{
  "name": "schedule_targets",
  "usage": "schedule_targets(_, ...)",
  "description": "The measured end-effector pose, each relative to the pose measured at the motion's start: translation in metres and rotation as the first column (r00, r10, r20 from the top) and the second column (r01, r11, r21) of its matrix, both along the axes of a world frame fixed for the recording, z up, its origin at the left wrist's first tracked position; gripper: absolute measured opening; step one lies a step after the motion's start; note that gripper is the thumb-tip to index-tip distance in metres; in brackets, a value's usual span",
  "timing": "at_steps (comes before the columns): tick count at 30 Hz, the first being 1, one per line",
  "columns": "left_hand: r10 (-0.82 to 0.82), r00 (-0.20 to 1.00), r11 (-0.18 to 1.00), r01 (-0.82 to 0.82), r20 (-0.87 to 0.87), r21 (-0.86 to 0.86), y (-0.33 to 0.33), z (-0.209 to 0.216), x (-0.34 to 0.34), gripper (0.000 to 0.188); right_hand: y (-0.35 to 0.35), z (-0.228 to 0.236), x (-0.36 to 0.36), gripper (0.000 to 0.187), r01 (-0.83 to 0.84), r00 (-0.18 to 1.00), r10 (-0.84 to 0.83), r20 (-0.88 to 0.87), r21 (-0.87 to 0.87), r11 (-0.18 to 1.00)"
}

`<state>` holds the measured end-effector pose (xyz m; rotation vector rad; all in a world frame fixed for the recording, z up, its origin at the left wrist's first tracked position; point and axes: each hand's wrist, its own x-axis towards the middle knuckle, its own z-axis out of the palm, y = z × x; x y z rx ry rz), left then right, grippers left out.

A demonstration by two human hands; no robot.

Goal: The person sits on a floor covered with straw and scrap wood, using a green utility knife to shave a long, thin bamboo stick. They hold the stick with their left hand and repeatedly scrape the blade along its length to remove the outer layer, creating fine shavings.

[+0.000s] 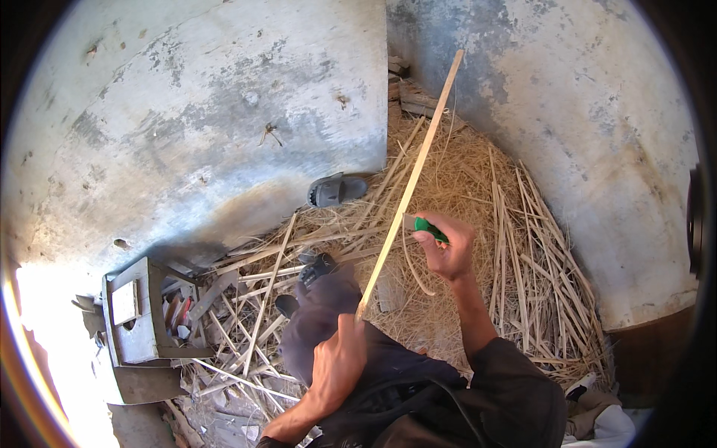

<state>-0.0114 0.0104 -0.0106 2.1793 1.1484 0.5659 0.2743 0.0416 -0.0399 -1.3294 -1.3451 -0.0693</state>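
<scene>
My left hand (337,360) is closed around the lower end of a long, flat, pale strip that looks like split bamboo (416,173). The strip slants up and away to the right, its far end in front of the wall. In my right hand (452,246), closed, is a knife with a green handle (431,229). Its short blade (408,222) lies at the strip's right edge, about midway along; whether it cuts in cannot be seen. A thin curled shaving (418,269) hangs below the blade.
Pale shavings (455,164) heap on the floor ahead. Split strips (549,276) lie stacked at the right, others criss-cross at the left. A grey slipper (336,190) rests by the wall (224,97). An open wooden box (153,313) with odds and ends stands at the left.
</scene>
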Motion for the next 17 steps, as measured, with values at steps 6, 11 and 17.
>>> schedule_targets(6, -0.036, 0.992, 0.991, 0.051, 0.120, -0.121, 0.009, 0.012, -0.016, 0.019, -0.004, 0.004, 0.003, 0.030, -0.079, 0.996, 0.080, 0.044, -0.035, 0.996)
schedule_targets(11, -0.082, 0.984, 0.958, 0.121, 0.158, -0.259, 0.019, 0.016, -0.024, 0.034, -0.011, 0.013, -0.005, 0.030, -0.124, 0.992, 0.124, -0.004, -0.066, 0.990)
schedule_targets(17, -0.133, 0.921, 0.946, 0.228, 0.367, -0.229, 0.030, 0.022, -0.018, 0.048, -0.014, 0.019, -0.011, 0.037, -0.172, 0.985, 0.172, -0.004, -0.078, 0.982)
